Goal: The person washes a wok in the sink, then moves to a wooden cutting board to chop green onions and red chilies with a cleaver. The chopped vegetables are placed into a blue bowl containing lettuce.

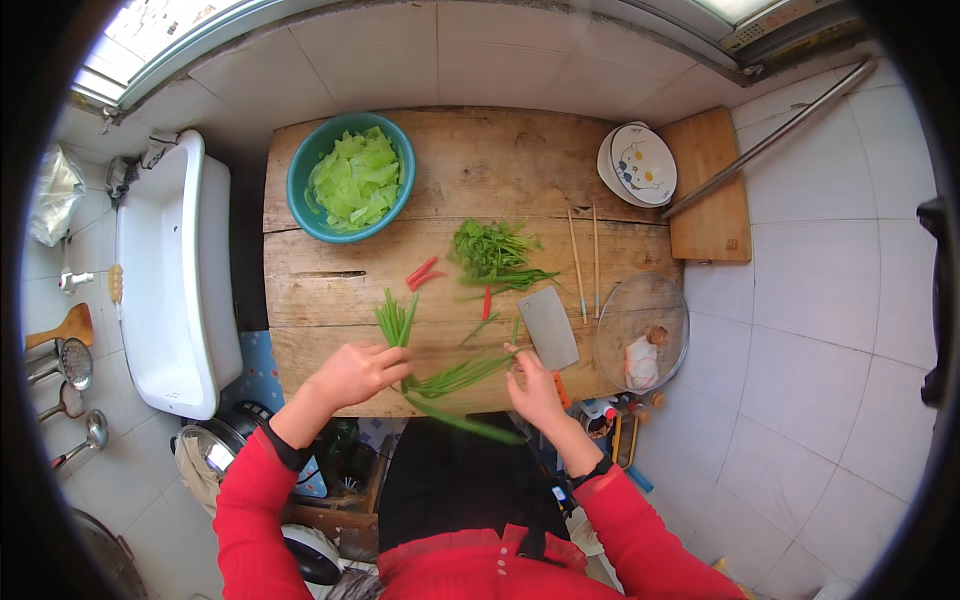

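My left hand (364, 373) grips a bunch of green onions (394, 322) near the table's front edge, its cut stalks pointing away from me. Loose green leaves (461, 379) trail from the bunch toward my right hand (536, 386), whose thumb and fingers pinch some of them. One leaf hangs blurred over the edge. Just beyond my right hand lies a cleaver (551, 326) with an orange handle (561, 390). Red chili peppers (422, 273) and a heap of cilantro (491, 251) lie farther back on the wooden table (487, 172).
A teal basin (298, 196) of pale green vegetable slices stands back left. Chopsticks (577, 266), a clear lid (607, 330) and stacked bowls (645, 161) are on the right. A cutting board (709, 187) leans by a metal pipe (772, 135). A white sink (161, 277) is left.
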